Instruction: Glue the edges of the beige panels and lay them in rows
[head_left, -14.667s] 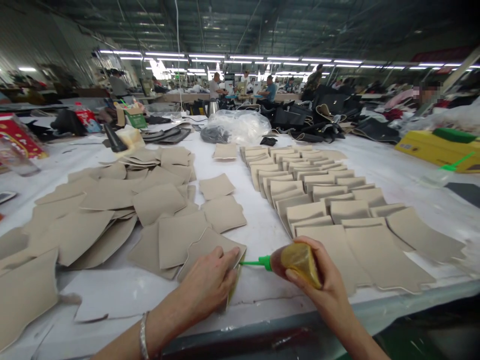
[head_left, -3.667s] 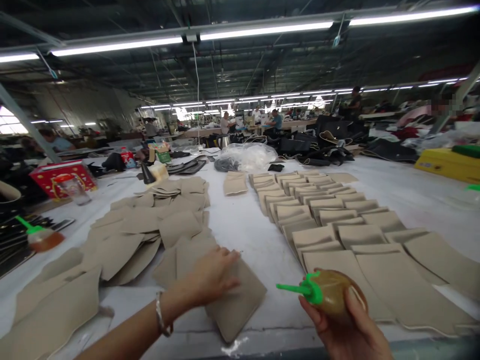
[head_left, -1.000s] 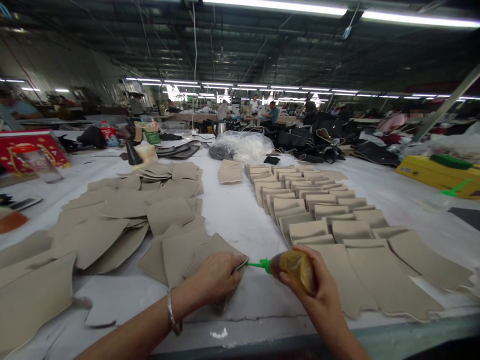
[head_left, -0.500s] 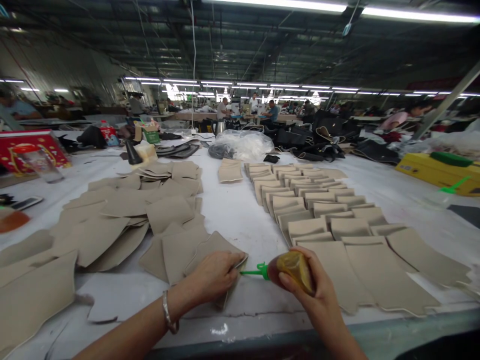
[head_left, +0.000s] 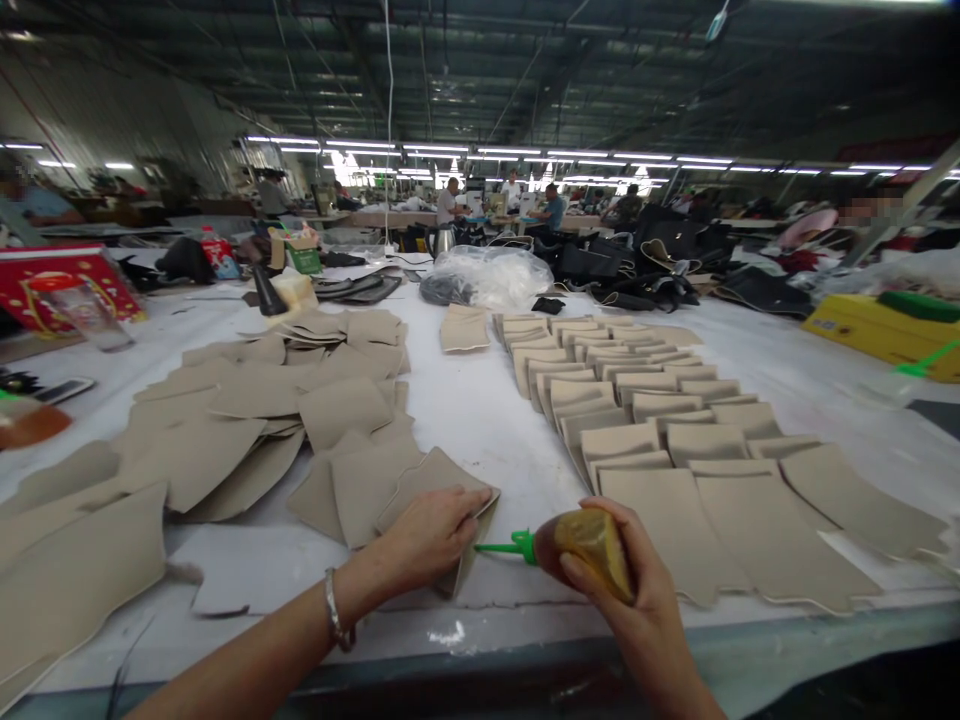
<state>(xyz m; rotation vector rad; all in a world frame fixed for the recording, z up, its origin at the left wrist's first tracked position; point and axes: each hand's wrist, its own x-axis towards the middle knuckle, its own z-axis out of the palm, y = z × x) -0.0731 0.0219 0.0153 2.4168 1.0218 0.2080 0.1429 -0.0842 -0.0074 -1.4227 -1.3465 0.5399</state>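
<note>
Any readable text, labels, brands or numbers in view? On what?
None legible.
Red box: yellow print, too blurred.
Green carton: pale marking, too small.
Red-and-white bottle: markings too small.
Yellow box: faint mark, unreadable.
Squeeze bottle in the right hand: no lettering visible.
Background: anything there is too small or dim.

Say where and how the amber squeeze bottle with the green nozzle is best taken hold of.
Probably by its bulging body, from the right, where the right hand grips it: the slim green nozzle points left, toward the thin beige sheet under the left hand, so that end is best kept free.
</note>
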